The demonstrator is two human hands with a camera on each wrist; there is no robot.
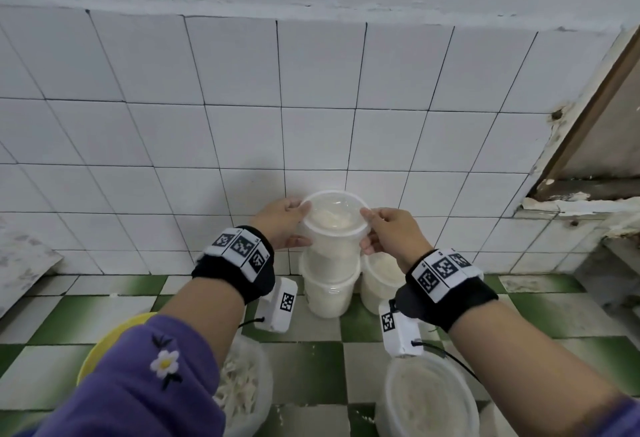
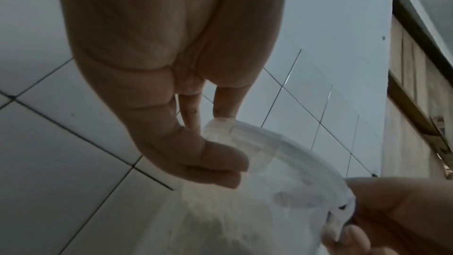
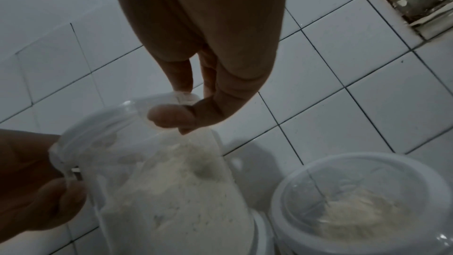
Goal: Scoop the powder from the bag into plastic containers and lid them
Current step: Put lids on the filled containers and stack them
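Nearest, low in the head view: open tub of powder (image 1: 429, 402) at lower right, cut off by the frame edge; bag (image 1: 242, 388) at lower left, mostly hidden behind the purple sleeve (image 1: 145, 381). Further out: left hand (image 1: 282, 220) and right hand (image 1: 393, 232) pinching opposite rim edges of a filled, lidded container (image 1: 334, 225), thumbs on the lid (image 3: 137, 115). Held at the top of a stack on a second container (image 1: 329, 289) by the wall, a third (image 1: 379, 279) beside it. Step judged: stacking a lidded tub. Next move: seat squarely, release evenly. Contact with the tub below not discernible; seal blurred in both wrist views.
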